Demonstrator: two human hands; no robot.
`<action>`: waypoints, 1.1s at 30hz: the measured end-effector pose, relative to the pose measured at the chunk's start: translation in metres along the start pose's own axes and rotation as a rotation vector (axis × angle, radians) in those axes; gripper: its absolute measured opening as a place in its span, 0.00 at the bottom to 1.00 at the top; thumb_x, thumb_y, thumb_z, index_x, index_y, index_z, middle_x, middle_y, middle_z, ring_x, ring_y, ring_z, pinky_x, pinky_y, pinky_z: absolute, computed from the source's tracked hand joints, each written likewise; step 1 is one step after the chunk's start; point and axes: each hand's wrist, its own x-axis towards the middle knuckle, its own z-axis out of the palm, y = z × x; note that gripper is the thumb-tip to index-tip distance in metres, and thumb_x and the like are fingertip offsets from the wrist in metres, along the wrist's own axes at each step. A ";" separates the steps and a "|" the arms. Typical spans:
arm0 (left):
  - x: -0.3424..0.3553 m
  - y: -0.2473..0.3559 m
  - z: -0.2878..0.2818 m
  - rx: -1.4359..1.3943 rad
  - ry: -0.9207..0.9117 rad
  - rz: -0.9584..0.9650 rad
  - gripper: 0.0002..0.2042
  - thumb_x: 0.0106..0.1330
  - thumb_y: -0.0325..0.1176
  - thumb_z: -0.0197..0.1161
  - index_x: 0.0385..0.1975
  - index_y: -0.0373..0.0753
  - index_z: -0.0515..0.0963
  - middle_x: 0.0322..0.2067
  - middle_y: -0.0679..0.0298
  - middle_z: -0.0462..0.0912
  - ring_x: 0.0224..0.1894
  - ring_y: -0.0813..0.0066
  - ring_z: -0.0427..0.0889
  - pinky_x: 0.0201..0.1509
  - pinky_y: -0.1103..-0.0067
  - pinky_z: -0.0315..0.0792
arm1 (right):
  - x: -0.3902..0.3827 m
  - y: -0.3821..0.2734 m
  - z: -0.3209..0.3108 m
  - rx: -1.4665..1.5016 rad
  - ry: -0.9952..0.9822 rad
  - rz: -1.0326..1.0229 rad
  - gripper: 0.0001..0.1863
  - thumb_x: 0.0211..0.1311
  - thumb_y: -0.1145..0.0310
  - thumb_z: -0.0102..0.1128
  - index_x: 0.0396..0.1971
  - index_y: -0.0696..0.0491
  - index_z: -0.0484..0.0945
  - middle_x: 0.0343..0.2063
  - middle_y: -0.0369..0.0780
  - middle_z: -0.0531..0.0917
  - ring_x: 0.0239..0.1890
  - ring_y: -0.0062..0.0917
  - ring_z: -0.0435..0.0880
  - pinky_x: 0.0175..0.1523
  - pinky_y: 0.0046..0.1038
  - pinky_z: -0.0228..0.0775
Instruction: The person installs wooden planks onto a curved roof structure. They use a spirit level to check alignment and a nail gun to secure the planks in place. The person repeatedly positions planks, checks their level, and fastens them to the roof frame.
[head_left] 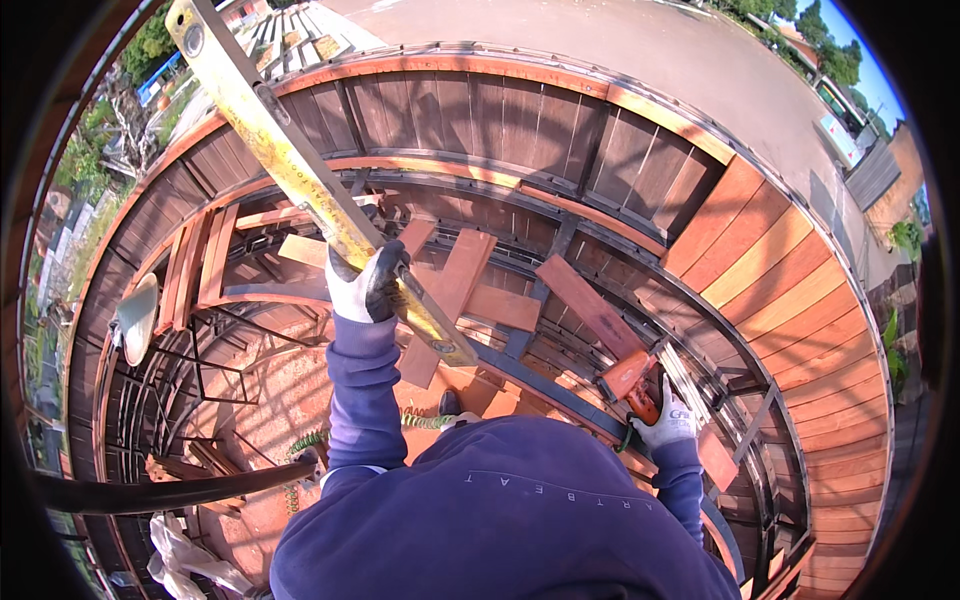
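Observation:
A long, worn yellow spirit level slants from the upper left toward the middle. My left hand, in a white and dark grey work glove, is closed around its lower half. On the right, an orange nail gun rests near a reddish plank and metal strips. My right hand, gloved the same way, is closed at its handle, with one finger stretched along it; the palm side is hidden. A green hose end hangs beneath that hand.
Curved plank walls ring me, with newer reddish boards along the right. Loose planks lie across the dark metal framing ahead. A dark rail crosses the lower left, near a green coiled hose and white plastic sheeting.

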 end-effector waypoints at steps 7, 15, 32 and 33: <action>0.032 0.055 -0.094 0.499 0.096 0.157 0.17 0.57 0.23 0.66 0.45 0.34 0.70 0.30 0.67 0.76 0.27 0.81 0.75 0.33 0.84 0.71 | -0.001 -0.056 -0.015 0.138 0.559 0.024 0.44 0.46 0.61 0.73 0.65 0.53 0.63 0.49 0.48 0.77 0.50 0.42 0.77 0.54 0.39 0.68; 0.041 0.023 -0.154 0.414 0.018 -0.039 0.14 0.60 0.21 0.65 0.42 0.38 0.69 0.26 0.68 0.76 0.23 0.84 0.74 0.25 0.86 0.67 | 0.044 -0.265 0.035 0.521 0.140 -0.311 0.44 0.47 0.60 0.72 0.65 0.56 0.61 0.45 0.50 0.76 0.48 0.41 0.77 0.55 0.39 0.69; 0.077 0.004 -0.205 0.249 -0.030 -0.208 0.11 0.62 0.25 0.63 0.40 0.40 0.69 0.21 0.67 0.73 0.19 0.80 0.74 0.21 0.83 0.66 | 0.105 -0.357 0.111 0.536 0.026 0.082 0.59 0.44 0.53 0.75 0.70 0.58 0.45 0.55 0.56 0.72 0.54 0.42 0.77 0.59 0.34 0.71; 0.078 0.003 -0.207 0.261 -0.035 -0.206 0.11 0.62 0.24 0.63 0.40 0.40 0.69 0.22 0.68 0.73 0.20 0.80 0.73 0.22 0.83 0.67 | 0.106 -0.356 0.108 0.611 -0.010 0.100 0.58 0.44 0.55 0.75 0.69 0.59 0.46 0.53 0.55 0.74 0.53 0.41 0.79 0.57 0.33 0.72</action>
